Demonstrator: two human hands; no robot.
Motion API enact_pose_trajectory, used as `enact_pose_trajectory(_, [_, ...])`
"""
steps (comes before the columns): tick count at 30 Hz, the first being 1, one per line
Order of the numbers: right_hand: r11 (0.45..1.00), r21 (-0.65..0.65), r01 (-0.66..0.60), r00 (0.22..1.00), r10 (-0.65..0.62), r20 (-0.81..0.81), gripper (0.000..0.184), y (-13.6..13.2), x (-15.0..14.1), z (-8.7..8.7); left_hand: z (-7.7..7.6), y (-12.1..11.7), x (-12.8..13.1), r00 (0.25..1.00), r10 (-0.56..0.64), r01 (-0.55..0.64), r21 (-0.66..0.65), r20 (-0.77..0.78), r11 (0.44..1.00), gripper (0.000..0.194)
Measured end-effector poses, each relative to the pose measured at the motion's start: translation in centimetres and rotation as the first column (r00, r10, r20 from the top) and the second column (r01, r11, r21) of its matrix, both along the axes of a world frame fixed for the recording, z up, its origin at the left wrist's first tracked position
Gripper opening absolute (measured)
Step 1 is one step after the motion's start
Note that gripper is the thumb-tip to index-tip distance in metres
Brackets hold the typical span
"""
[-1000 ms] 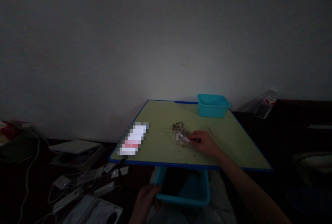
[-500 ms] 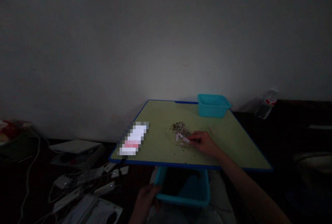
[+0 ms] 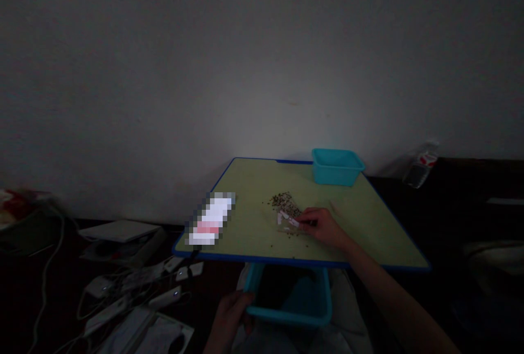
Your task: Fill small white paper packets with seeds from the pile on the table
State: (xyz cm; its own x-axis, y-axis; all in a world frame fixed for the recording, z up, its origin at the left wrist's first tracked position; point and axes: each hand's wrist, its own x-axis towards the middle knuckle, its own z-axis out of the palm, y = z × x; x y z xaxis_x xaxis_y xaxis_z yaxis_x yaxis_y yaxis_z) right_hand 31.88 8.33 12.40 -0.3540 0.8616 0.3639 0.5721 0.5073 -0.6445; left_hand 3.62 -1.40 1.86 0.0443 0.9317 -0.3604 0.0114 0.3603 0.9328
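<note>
Right hand (image 3: 325,228) at the dark grains (image 3: 282,200), left hand (image 3: 231,310) on the near basin (image 3: 292,317)

From my distant place I see 2 bare hands. The right hand is low over the middle of the worktop (image 3: 249,176), and its fingers are pressed together, pinching the end of a white strip (image 3: 293,222). The light is weak here, so I can only say that the strip perhaps belongs to a clear packet. The dark grains lie in a loose heap just beyond the strip, and a few single grains are scattered nearer to the front edge.

The left hand is lower, and its fingers are closed around the left rim of the near basin. This blue basin is below the front edge of the worktop, above the person's lap, and its inside is dark on the left.

A second blue basin (image 3: 337,175) stands upright at the far right corner, near the wall (image 3: 262,59). A bright device (image 3: 213,220) lies along the left edge. Further right, apart from the worktop, I see a tilted bottle (image 3: 421,169).
</note>
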Motion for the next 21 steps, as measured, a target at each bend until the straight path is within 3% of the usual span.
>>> enact_pose_trajectory(12, [1.0,-0.012,-0.003,1.0,0.003,-0.017,0.02,-0.04,0.02,-0.1,0.72,-0.22,0.09,1.0,-0.017,0.017,0.012,-0.021,1.0,0.041])
enact_pose_trajectory(21, [1.0,-0.011,-0.02,1.0,0.02,-0.006,0.019,-0.04,0.03,-0.27,0.45,-0.13,0.01,1.0,-0.024,0.024,0.007,0.012,1.0,0.037])
